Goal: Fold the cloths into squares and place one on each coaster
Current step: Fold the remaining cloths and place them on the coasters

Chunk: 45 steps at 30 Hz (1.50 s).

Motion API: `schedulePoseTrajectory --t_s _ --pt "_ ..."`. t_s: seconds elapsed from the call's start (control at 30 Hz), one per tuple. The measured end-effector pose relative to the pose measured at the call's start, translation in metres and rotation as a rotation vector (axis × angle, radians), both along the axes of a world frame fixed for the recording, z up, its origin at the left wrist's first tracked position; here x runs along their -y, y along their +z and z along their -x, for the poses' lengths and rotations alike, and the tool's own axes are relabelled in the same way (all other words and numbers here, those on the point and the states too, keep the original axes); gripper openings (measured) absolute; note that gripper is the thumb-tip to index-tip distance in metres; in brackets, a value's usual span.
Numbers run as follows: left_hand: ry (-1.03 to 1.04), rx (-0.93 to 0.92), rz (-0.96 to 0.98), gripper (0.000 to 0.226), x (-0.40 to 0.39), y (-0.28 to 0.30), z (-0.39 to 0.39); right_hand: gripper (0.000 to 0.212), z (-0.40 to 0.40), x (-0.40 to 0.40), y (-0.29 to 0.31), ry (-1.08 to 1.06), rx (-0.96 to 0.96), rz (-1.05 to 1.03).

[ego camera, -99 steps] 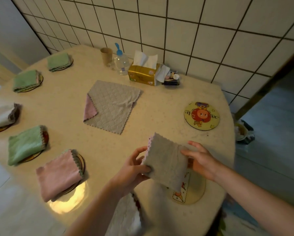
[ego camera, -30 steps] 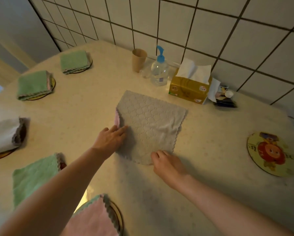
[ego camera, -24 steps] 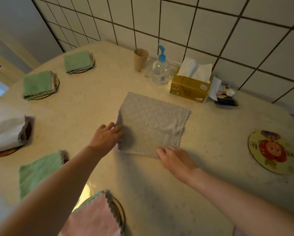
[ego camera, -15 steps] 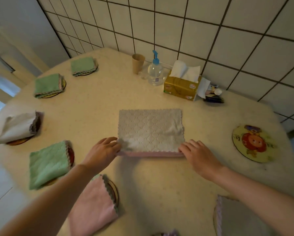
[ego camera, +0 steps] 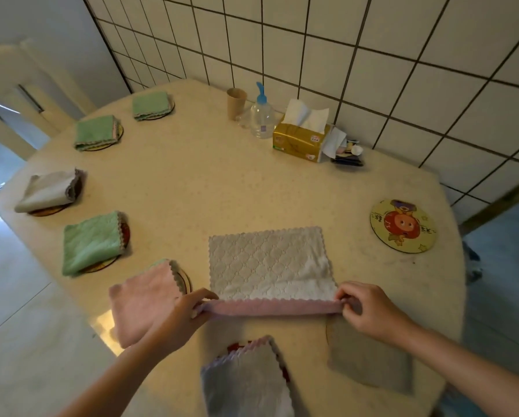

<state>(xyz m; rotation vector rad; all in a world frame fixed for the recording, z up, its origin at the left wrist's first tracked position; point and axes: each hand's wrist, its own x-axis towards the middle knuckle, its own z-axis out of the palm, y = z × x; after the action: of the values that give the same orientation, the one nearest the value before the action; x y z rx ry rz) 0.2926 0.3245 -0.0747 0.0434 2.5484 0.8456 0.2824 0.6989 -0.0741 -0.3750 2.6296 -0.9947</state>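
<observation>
Grey cloth lies flat on the desk in front of us, its long axis running left to right, the pink underside turned up along the near edge. Our left hand pinches that edge's left corner; our right hand pinches its right corner, each grip closed on the fabric. One bare coaster sits well apart to the right. Folded cloths rest on coasters along the left rim and nearest us.

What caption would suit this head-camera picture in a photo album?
Both hands, left and right, pinch the near edge of a grey cloth, starting a fold; one cartoon coaster waits bare.
</observation>
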Motion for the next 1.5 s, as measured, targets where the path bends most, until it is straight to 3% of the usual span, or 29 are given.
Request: schedulePoseTrajectory --t_s 0.03,0.1,0.2,0.23,0.3,0.33,0.4,0.43,0.47,0.67,0.83,1.17,1.23,1.3,1.37,1.5 --pt "0.040 0.011 -0.170 0.042 0.000 -0.006 -0.001 0.020 -0.001 -0.001 0.002 -0.030 0.015 0.033" --pt "0.077 -0.056 -0.180 0.015 0.003 -0.003 -0.001 0.016 0.002 -0.001 0.004 -0.104 0.039 0.101" --pt "0.084 -0.320 0.551 0.049 0.018 0.009 0.016 0.012 0.021 0.001 0.005 -0.262 0.053 0.210" --pt "0.132 -0.350 0.647 0.049 0.020 0.010 0.021 0.010 0.029 0.003 0.004 -0.315 0.052 0.242" --pt "0.260 -0.280 0.618 0.046 0.011 0.011 0.030 0.006 0.047 0.010 0.001 -0.412 0.058 0.301" --pt "0.344 -0.212 0.442 0.042 0.004 0.012 0.038 0.004 0.058 0.014 -0.001 -0.458 0.062 0.322" --pt "0.548 -0.026 -0.193 0.022 -0.009 0.001 0.058 0.004 0.077 0.021 -0.007 -0.542 0.072 0.329" --pt "0.624 0.017 -0.367 0.015 -0.012 -0.013 0.068 0.005 0.087 0.024 -0.013 -0.576 0.080 0.316" --pt "0.662 0.026 -0.410 0.016 -0.014 -0.018 0.075 0.006 0.095 0.026 -0.017 -0.607 0.087 0.303" --pt "0.631 -0.045 -0.268 0.018 -0.011 -0.056 0.110 0.014 0.135 0.032 -0.051 -0.741 0.119 0.227" --pt "0.623 -0.024 -0.244 0.018 -0.009 -0.072 0.123 0.002 0.148 0.032 -0.066 -0.745 0.119 0.154" --pt "0.630 -0.011 -0.092 0.014 -0.016 -0.072 0.131 0.016 0.160 0.033 -0.071 -0.728 0.105 0.047" --pt "0.640 -0.068 0.009 0.014 -0.022 -0.063 0.125 0.018 0.158 0.034 -0.064 -0.744 0.095 0.047" --pt "0.487 -0.298 0.241 0.023 -0.027 -0.056 0.112 0.021 0.148 0.037 -0.055 -0.667 -0.007 -0.013" --pt "0.147 -0.514 0.311 0.035 -0.038 -0.053 0.094 0.023 0.129 0.041 -0.048 -0.442 -0.154 -0.100" --pt "-0.330 -0.396 0.146 0.054 -0.069 -0.062 0.050 0.033 0.081 0.056 -0.050 0.178 -0.316 -0.203"
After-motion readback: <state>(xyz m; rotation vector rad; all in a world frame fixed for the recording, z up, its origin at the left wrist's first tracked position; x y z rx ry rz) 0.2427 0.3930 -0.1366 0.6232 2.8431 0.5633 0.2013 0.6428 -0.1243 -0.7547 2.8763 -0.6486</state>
